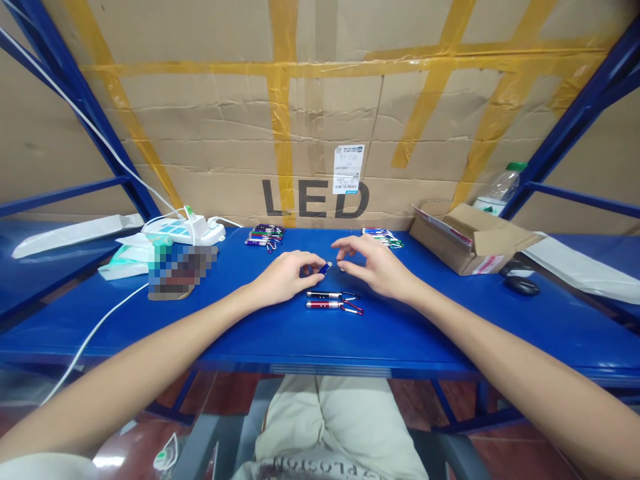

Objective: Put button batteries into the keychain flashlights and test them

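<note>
My left hand [290, 275] is closed, thumb and fingers pinching a short blue metal tube [325, 268], like part of a penlight, above the table. Just to its right is my right hand [373, 263], its fingers curled and the thumb close to a fingertip. A tiny dark and silvery bit [341, 269] shows at that thumb, too small to name. Below the hands, a black penlight [323, 294] and a red penlight [323, 305] lie side by side, each with a carabiner clip at its right end.
Behind the hands lie two groups of penlights with clips, one left [263, 235] and one right [381, 235]. A power strip [200, 231] and tissue pack [135, 257] are at left. An opened carton [463, 237], black mouse [521, 285] and bottle [503, 187] stand right. Cardboard [225, 140] walls the back.
</note>
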`<state>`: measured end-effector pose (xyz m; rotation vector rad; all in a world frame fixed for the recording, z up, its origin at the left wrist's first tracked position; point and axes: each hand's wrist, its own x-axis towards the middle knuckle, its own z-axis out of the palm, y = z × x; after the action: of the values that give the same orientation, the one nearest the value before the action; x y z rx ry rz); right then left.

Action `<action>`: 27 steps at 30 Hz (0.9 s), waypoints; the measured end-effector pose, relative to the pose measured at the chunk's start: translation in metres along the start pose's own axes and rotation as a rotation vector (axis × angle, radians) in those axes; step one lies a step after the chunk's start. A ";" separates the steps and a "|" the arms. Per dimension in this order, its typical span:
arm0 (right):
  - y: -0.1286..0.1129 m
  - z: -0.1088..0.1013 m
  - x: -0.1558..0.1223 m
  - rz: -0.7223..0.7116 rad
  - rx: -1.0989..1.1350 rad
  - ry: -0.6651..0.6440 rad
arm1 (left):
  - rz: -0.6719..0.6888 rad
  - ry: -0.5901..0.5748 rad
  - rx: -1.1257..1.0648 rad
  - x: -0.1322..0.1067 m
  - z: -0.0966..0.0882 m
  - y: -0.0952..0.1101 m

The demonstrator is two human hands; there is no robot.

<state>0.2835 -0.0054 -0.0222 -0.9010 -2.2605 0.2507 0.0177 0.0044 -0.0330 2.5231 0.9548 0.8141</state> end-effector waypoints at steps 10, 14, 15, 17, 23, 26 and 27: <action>-0.014 0.002 -0.002 -0.051 0.061 0.038 | 0.028 -0.020 0.036 -0.001 -0.001 0.004; -0.015 0.002 -0.002 -0.056 0.057 0.031 | 0.040 -0.018 0.017 -0.001 -0.001 0.005; -0.015 0.002 -0.001 -0.058 0.059 0.032 | 0.041 -0.017 0.014 -0.001 -0.001 0.006; -0.015 0.001 -0.001 -0.061 0.061 0.030 | 0.041 -0.015 0.011 -0.001 -0.001 0.006; -0.014 0.001 -0.001 -0.055 0.064 0.021 | 0.039 -0.011 -0.002 -0.001 0.000 0.007; -0.015 0.001 -0.002 -0.065 0.062 0.018 | 0.039 -0.005 -0.009 -0.001 0.000 0.007; -0.015 0.001 -0.002 -0.068 0.058 0.019 | 0.040 -0.006 -0.009 -0.001 0.000 0.007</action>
<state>0.2757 -0.0177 -0.0176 -0.7922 -2.2502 0.2750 0.0204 -0.0013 -0.0306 2.5430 0.9001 0.8200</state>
